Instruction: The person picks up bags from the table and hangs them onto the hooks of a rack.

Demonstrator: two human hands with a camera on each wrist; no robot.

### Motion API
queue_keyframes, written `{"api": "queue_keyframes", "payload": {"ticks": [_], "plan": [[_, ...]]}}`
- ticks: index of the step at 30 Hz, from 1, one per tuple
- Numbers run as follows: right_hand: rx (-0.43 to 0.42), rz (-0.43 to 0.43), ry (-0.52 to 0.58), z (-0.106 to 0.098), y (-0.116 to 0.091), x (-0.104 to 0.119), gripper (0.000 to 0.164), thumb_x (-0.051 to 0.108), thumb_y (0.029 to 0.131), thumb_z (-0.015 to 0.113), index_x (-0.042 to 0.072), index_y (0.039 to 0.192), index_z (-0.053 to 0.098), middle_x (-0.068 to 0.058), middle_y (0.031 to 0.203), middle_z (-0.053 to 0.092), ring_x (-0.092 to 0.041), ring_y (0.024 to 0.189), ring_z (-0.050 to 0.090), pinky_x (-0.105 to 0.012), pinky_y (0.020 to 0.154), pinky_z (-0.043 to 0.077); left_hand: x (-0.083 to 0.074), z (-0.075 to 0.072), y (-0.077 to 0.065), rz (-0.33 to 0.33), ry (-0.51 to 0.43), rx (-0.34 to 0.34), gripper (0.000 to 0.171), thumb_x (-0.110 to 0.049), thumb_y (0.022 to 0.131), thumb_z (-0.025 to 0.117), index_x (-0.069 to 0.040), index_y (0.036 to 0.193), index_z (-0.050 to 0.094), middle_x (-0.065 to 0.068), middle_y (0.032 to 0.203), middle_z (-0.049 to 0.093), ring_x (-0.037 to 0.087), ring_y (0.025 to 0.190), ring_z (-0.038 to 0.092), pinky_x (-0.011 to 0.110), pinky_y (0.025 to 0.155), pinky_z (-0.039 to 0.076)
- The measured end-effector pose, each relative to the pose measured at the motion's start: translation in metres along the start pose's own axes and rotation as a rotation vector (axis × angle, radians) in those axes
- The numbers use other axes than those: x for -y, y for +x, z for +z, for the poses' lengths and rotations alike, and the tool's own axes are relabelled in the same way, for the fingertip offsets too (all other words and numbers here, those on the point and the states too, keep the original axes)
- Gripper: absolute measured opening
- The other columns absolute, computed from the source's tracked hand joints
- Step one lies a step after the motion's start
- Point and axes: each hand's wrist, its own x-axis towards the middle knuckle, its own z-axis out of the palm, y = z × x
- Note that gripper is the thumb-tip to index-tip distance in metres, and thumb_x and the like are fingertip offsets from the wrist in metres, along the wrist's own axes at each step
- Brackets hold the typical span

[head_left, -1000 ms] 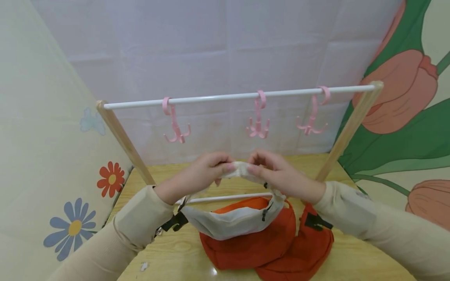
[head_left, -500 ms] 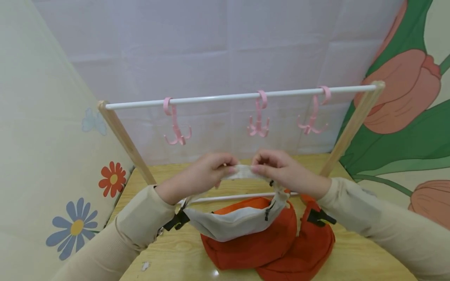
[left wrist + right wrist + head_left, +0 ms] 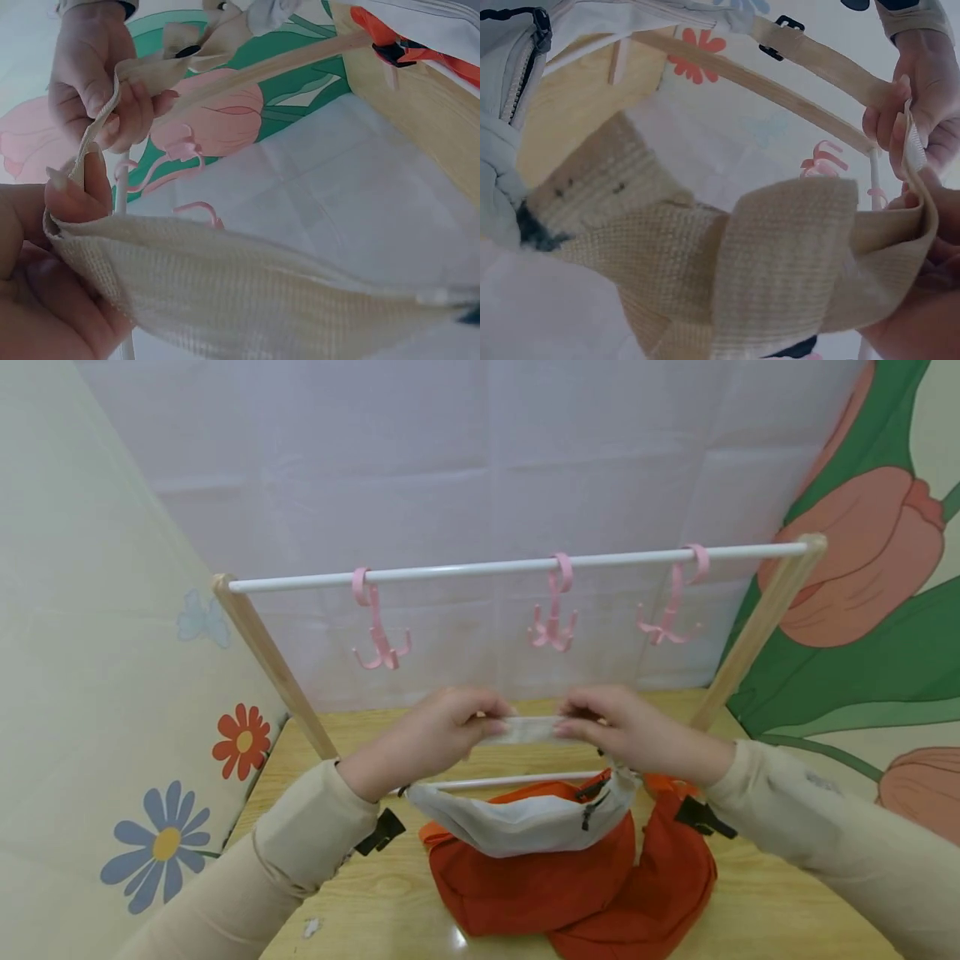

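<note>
A pale grey waist bag [image 3: 517,827] hangs by its cream webbing strap [image 3: 531,730], just above red-orange bags. My left hand [image 3: 438,735] pinches the strap between thumb and fingers; my right hand [image 3: 637,731] pinches it a short way to the right. Between the hands a length of strap runs almost level. In the left wrist view the broad webbing [image 3: 225,285] passes by the left thumb. Overlapping folds of webbing [image 3: 780,262] lie before the right hand in the right wrist view, with a black slider buckle [image 3: 782,37] farther along.
A white rail [image 3: 465,570] on wooden posts [image 3: 277,668] carries three pink multi-prong hooks, left [image 3: 382,643], middle [image 3: 553,627] and right [image 3: 667,618]. On the wooden table [image 3: 390,893] lie a red-orange bag [image 3: 532,885] and another beside it [image 3: 667,885]. A lower white bar [image 3: 480,783] crosses behind.
My hands have moved apart, the right one going further right, so more strap shows between them. The grey bag has shifted slightly right and its main part has risen a little.
</note>
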Motion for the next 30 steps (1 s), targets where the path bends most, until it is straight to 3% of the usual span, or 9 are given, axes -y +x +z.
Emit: {"api": "queue_keyframes", "payload": {"ticks": [4,8,13,15,22,25,30], "plan": [[-0.067,-0.102,-0.124,0.001,-0.005,-0.006,0.011,0.006,0.095,0.062,0.006,0.086,0.056,0.010,0.072,0.046,0.000,0.066,0.040,-0.023,0.056,0.038,0.003,0.002,-0.002,0.027,0.063,-0.029,0.012,-0.004,0.095,0.067,0.001,0.103,0.073,0.009,0.099,0.073,0.017,0.088,0.066,0.030,0.083,0.055],[-0.094,-0.119,-0.167,-0.001,-0.009,-0.009,0.013,0.015,0.100,0.055,0.007,0.089,0.055,0.011,0.072,0.045,0.001,0.063,0.038,-0.022,0.054,0.038,0.007,0.003,-0.004,0.049,0.125,-0.044,0.009,-0.006,0.094,0.068,0.000,0.099,0.072,0.007,0.094,0.071,0.018,0.087,0.066,0.032,0.082,0.056],[-0.102,-0.027,-0.238,-0.007,-0.013,-0.009,0.007,0.001,0.096,0.061,0.005,0.091,0.060,0.010,0.074,0.050,-0.002,0.064,0.043,-0.024,0.056,0.041,0.013,0.005,-0.004,0.059,0.217,-0.088,0.008,-0.006,0.093,0.068,0.000,0.098,0.071,0.008,0.092,0.069,0.021,0.085,0.064,0.035,0.082,0.055],[-0.111,-0.003,-0.270,-0.009,-0.014,-0.010,0.012,-0.007,0.091,0.065,0.004,0.091,0.061,0.008,0.075,0.054,-0.002,0.065,0.045,-0.024,0.057,0.043,0.016,0.006,-0.005,0.047,0.244,-0.109,0.007,-0.005,0.094,0.068,0.001,0.097,0.070,0.009,0.092,0.069,0.022,0.085,0.065,0.036,0.082,0.055],[-0.169,-0.070,-0.394,-0.012,-0.017,-0.022,0.017,-0.011,0.084,0.071,0.002,0.093,0.065,0.001,0.082,0.064,-0.011,0.070,0.056,-0.030,0.061,0.050,0.023,0.011,-0.004,0.015,0.341,-0.157,0.011,-0.006,0.096,0.065,0.003,0.101,0.069,0.010,0.094,0.068,0.024,0.086,0.066,0.038,0.081,0.056],[-0.190,-0.058,-0.428,-0.014,-0.018,-0.023,0.017,-0.011,0.084,0.072,0.001,0.094,0.066,-0.002,0.083,0.066,-0.016,0.073,0.060,-0.033,0.064,0.052,0.025,0.013,-0.003,0.043,0.433,-0.228,0.010,-0.006,0.095,0.067,0.003,0.099,0.070,0.009,0.089,0.066,0.024,0.080,0.066,0.037,0.075,0.057],[-0.214,-0.070,-0.471,-0.017,-0.018,-0.024,0.017,-0.012,0.084,0.072,0.000,0.095,0.066,-0.004,0.083,0.066,-0.019,0.074,0.061,-0.037,0.065,0.053,0.033,0.016,0.000,0.150,0.576,-0.388,0.009,-0.006,0.091,0.071,0.003,0.093,0.070,0.008,0.083,0.065,0.023,0.071,0.066,0.035,0.063,0.056]]}}
